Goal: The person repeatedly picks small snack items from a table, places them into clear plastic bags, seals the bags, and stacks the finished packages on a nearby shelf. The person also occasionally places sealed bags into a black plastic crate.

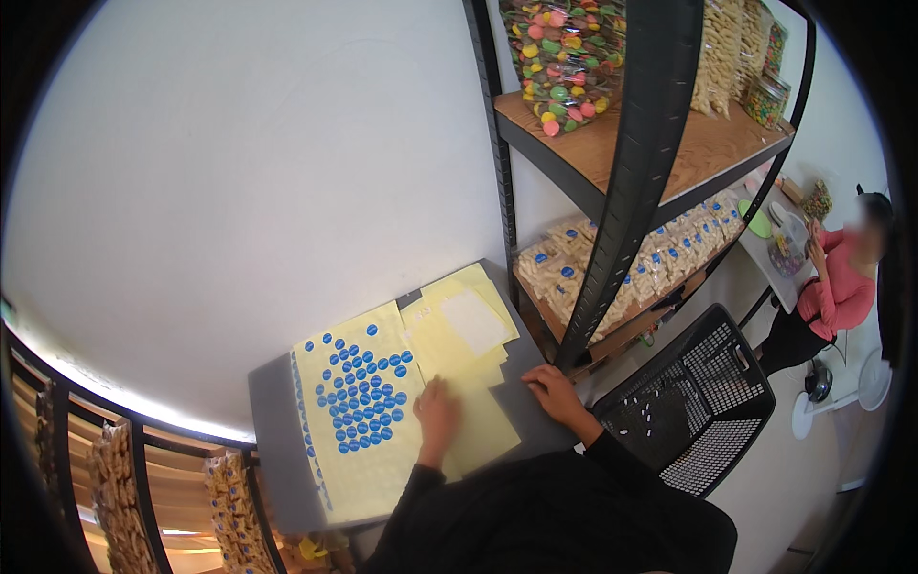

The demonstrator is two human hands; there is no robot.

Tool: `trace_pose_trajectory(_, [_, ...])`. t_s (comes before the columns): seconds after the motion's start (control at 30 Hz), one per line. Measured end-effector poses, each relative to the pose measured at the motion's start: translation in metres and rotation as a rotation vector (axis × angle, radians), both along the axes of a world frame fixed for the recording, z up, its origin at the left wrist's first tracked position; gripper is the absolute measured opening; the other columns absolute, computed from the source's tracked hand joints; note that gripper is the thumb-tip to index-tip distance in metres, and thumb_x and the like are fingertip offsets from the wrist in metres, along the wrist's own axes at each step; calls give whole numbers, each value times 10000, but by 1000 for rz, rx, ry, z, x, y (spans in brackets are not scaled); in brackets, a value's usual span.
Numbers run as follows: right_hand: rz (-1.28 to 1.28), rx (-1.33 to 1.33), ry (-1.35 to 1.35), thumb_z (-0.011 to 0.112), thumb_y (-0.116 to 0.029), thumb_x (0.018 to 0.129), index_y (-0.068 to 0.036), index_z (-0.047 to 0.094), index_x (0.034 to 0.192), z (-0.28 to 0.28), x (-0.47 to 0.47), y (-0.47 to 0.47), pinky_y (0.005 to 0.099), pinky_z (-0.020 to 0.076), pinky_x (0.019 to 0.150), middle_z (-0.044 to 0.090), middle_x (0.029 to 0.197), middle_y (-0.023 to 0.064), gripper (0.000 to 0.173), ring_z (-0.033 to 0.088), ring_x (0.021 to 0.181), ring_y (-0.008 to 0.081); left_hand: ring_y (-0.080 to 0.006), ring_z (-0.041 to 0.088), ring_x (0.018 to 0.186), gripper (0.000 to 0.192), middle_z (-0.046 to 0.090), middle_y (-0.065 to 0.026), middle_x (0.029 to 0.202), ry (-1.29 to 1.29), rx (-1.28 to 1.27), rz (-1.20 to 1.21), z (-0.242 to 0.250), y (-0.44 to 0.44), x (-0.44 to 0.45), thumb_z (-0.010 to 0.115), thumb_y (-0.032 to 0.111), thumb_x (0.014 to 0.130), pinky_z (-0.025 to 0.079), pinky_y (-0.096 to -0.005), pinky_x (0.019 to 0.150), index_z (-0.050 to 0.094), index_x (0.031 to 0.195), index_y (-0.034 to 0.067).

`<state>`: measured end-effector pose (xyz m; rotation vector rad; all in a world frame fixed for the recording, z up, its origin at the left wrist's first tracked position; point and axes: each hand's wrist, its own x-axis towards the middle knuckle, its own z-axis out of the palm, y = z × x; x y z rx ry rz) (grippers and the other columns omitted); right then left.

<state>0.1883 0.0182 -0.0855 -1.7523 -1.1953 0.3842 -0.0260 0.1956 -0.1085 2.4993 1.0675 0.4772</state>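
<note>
A yellow sheet of round blue stickers (pixel 358 459) lies on the grey table (pixel 272 438) before me. The stickers bear writing and cluster over the sheet's upper middle. My left hand (pixel 439 416) is blurred at the sheet's right edge, over loose yellow backing sheets (pixel 480 423); whether it pinches a sticker cannot be told. More yellow sheets lie overlapped farther back, with a whitish piece of paper (pixel 473 321) on top. Resting its fingertips on the table's right part, my right hand (pixel 556 394) shows nothing in its grasp.
At my right stands a black plastic crate (pixel 688 402) with small white scraps inside. A black-framed shelf (pixel 595 158) holds bagged snacks (pixel 566 251) bearing blue stickers. A person (pixel 835 280) works at another table. More bagged snacks (pixel 233 509) stand at lower left.
</note>
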Motion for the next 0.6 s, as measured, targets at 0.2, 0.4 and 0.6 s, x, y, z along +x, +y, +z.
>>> trace_pose_trajectory(0.2, [-81,-1,-83,614,-27,871,-49,648,1055,6,18,39,401,447,898,585,1040,117,188,549,1042,322,-426,457,1245,469,465,-267,1360,-188,-60,87,1,14,3,666,160,834,408,-483,1005,552,1272,37])
trace_pose_trajectory(0.4, [-167,-65,-164,660,-107,866,-10,629,1087,5,38,96,412,430,903,529,1103,139,242,505,1064,331,-396,551,1162,369,578,-249,1246,-289,-104,121,1,29,2,676,119,851,447,-431,991,613,1192,-7])
trace_pose_trajectory(0.6, [-205,-203,-287,725,-190,823,2,624,1135,-3,38,122,426,418,919,525,1110,135,381,487,1080,329,-333,571,1151,334,596,-190,1230,-406,-243,141,1,32,-1,653,108,884,470,-392,963,613,1198,1])
